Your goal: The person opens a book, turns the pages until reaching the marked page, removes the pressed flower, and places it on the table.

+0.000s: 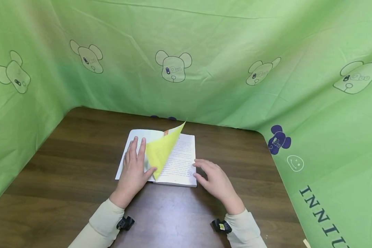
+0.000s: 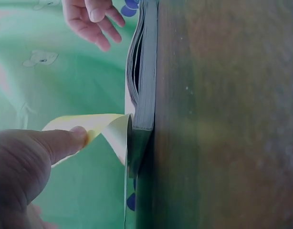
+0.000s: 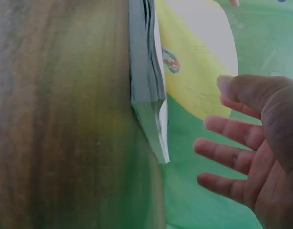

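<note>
A thick book lies spread on the table, with printed text on its right page. From the spine a yellow page stands up, curling over to the left. My left hand is over the book's left side, its fingers straight and its thumb touching the lower part of the yellow page; the left wrist view also has that thumb against the curled sheet. At the book's right edge is my right hand, fingers loosely bent and spread, holding nothing. The right wrist view has its fingers apart, beside the page block.
The brown wooden table extends around the book on all sides. Behind it and along both sides hangs a green curtain printed with bear heads. Both wrists wear a small black device.
</note>
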